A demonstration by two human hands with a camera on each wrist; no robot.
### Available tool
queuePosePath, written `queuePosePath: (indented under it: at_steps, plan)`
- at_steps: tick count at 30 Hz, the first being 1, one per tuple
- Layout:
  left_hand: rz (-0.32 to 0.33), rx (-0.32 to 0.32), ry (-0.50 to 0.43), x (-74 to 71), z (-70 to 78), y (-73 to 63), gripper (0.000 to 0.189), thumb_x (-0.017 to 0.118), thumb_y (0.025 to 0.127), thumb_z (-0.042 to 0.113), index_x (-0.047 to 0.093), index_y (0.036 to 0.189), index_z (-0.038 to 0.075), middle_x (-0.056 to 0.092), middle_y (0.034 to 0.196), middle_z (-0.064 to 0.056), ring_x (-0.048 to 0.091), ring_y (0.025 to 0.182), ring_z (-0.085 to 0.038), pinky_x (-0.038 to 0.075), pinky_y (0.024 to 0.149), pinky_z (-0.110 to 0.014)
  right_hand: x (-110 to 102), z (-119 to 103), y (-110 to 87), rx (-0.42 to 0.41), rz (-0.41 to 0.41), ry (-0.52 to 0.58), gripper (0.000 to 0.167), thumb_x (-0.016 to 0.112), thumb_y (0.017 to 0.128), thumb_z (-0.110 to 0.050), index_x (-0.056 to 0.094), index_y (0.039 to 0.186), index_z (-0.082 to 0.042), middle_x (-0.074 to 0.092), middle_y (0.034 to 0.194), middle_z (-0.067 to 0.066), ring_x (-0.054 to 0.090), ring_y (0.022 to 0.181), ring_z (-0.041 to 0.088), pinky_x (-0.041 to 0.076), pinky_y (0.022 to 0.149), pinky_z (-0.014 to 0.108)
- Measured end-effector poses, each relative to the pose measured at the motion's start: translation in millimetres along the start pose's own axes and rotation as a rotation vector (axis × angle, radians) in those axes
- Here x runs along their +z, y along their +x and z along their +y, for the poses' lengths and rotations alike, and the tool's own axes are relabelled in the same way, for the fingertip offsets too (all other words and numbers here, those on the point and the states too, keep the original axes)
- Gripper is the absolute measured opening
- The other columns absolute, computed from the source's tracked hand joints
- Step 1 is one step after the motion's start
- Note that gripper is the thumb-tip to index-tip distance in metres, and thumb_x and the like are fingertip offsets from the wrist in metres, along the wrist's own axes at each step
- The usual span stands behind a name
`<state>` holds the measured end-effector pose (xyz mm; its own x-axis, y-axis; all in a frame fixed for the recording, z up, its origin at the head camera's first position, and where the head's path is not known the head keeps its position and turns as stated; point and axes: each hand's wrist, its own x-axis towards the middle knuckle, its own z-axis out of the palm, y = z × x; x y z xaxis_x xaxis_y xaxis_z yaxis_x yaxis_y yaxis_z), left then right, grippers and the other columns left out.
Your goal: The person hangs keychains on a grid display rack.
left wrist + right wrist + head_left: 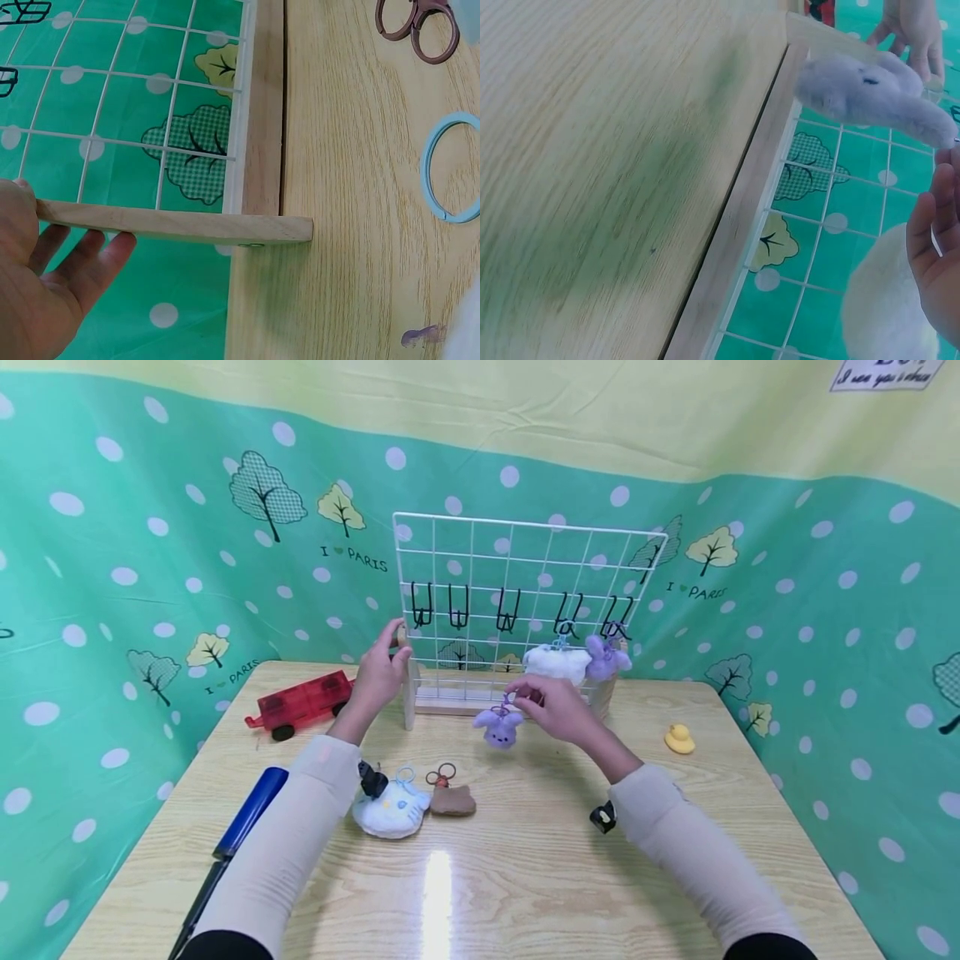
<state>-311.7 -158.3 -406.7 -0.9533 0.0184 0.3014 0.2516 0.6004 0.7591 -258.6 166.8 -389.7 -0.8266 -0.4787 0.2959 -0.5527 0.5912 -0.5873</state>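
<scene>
My left hand [381, 670] grips the wooden side panel [180, 223] of a white wire grid rack, thumb on one face and fingers on the other. In front of the rack, my right hand [553, 706] pinches the ring of a purple plush keychain [498, 729], which dangles above the table. A white plush keychain [557, 662] and a second purple plush keychain [606, 658] hang from the two rightmost hooks. Below my left forearm, a white cat-face plush keychain [392, 814] lies beside a brown plush keychain [453, 802].
Several black hooks [507, 610] line the grid; the three on the left carry nothing. A red toy wagon [303, 700] stands left of the rack. A blue cylinder [251, 810] with a black end lies by my left sleeve. Right of the rack sits a yellow rubber duck [679, 740].
</scene>
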Motion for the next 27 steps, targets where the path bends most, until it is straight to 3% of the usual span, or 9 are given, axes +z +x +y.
queuePosePath:
  at_steps: [27]
  plan:
    - [-0.015, -0.019, -0.013, 0.0, -0.3, -1.0, 0.055, 0.048, 0.109, 0.03, 0.027, 0.159, 0.037, 0.055, 0.146, -0.018, 0.062, 0.123, -0.039, 0.057, 0.097, -0.056, -19, -19, 29.5, 0.022, 0.169, 0.028, 0.018, 0.069, 0.098, -0.013, 0.071, 0.116, -0.012, 0.072, 0.089, 0.004, 0.059, 0.07, 0.017, 0.05, 0.058, 0.025]
